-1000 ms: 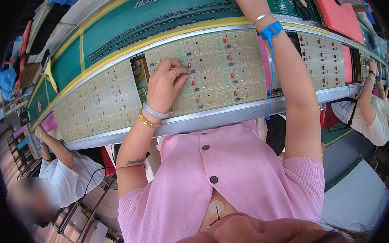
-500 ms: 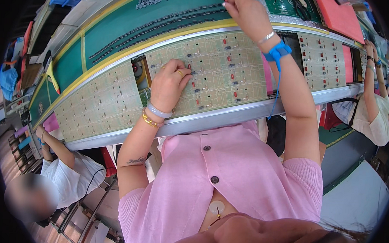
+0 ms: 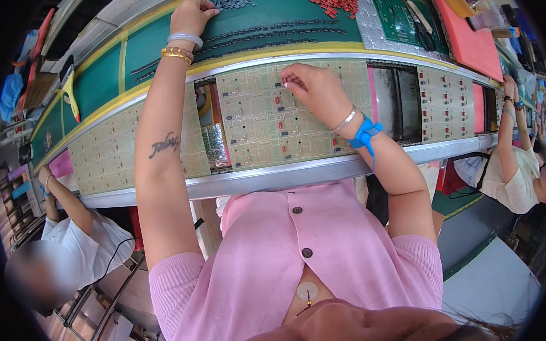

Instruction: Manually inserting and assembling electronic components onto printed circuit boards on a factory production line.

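Note:
My left hand [image 3: 193, 16] is at the far edge of the green mat, its fingers pinched beside a pile of small grey parts [image 3: 235, 0]. What they hold, if anything, is hidden. My right hand [image 3: 318, 94] is over the middle circuit board [image 3: 250, 139], thumb and fingers pressed together close to its surface. Whatever is between those fingertips is too small to make out. Next to them on the board stand a few red components [image 3: 277, 100], along with small dark ones.
Black parts [image 3: 273, 33] lie in rows on the mat, with a red pile [image 3: 329, 1] behind. Circuit boards flank mine on the metal rail [image 3: 285, 162]. Scissors [image 3: 425, 38] and a pink foam block [image 3: 467, 39] are far right. Co-workers sit on both sides.
My left hand has gone from the board to the grey pile. My right hand has come from the far side down to the board. Fewer red components show on the board before me.

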`<state>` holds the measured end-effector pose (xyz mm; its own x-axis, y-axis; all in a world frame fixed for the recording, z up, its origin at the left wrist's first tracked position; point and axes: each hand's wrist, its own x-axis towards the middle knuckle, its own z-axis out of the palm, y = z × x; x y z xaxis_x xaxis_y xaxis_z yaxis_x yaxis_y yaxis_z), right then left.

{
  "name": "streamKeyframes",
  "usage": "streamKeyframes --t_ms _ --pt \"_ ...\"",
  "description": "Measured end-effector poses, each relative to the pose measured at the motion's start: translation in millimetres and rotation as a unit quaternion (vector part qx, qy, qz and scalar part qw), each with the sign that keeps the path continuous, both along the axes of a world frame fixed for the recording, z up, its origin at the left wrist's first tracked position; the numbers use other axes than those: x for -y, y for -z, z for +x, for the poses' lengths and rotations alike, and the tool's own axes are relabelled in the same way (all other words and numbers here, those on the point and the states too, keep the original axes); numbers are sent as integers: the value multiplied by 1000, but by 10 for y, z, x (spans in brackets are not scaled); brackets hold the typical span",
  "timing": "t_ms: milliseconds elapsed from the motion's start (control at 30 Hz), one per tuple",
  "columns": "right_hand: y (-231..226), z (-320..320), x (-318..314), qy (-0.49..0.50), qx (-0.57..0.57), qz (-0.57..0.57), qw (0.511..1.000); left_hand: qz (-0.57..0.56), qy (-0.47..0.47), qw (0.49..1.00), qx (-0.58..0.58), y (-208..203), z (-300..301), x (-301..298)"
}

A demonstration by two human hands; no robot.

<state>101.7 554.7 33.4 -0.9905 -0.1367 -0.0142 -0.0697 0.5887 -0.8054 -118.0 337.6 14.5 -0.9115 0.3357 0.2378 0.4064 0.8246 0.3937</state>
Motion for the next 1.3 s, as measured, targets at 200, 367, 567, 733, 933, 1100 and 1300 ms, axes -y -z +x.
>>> streamKeyframes --t_ms 200,367,567,733,933,1100,1300 --pt "127 -118 58 -17 -104 48 993 -47 41 995 -73 43 -63 -20" --pt "178 -184 113 -15 -121 79 989 -82 93 982 -143 110 -93 -50" --pt "133 -191 167 -20 -131 126 983 -88 28 994 -66 -62 49 -88" --pt "129 -247 126 -49 -151 153 975 60 23 998 1 -216 313 -117" --pt "80 -332 153 -121 -146 219 957 206 88 968 111 -297 841 -154" --pt "-74 -533 -279 -51 -193 168 965 205 150 964 83 -349 1396 -77" --pt "-139 -1014 -935 110 -113 269 950 215 90 947 220 -272 1836 -88"
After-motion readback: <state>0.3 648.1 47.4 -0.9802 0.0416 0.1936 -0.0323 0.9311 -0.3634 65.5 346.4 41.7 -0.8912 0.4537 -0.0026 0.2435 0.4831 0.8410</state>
